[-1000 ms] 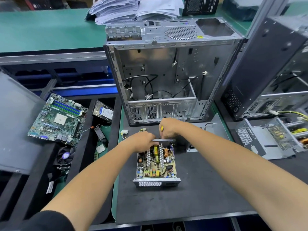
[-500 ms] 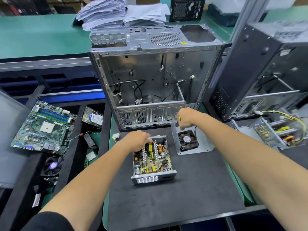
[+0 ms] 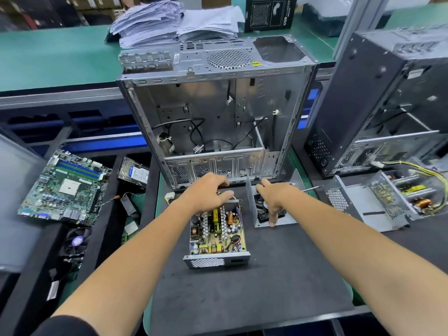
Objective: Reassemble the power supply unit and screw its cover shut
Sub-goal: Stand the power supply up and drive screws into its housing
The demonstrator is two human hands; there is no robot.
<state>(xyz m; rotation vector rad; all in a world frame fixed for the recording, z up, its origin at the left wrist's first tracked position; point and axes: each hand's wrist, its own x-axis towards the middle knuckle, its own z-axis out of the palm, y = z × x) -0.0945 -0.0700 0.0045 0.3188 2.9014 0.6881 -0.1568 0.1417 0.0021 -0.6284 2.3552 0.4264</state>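
The open power supply unit [image 3: 218, 235] sits on the black mat with its circuit board exposed and its grille end toward me. My left hand [image 3: 207, 194] rests on its far end with fingers spread. To its right lies the L-shaped metal cover [image 3: 251, 202], its black fan facing up. My right hand [image 3: 274, 197] reaches over that fan, one finger stretched to the cover's near edge. A screwdriver [image 3: 312, 187] lies on the mat behind the right hand.
An empty computer case [image 3: 218, 112] stands just beyond the hands. A second case [image 3: 388, 93] and another opened power supply [image 3: 388, 200] are at the right. On the left lie a motherboard [image 3: 65, 187], a hard drive [image 3: 135, 172] and a cooler fan [image 3: 75, 241].
My right hand moved from the unit's far end to the cover and no longer holds the yellow-handled screwdriver. My left hand's fingers have loosened on the unit's far end.
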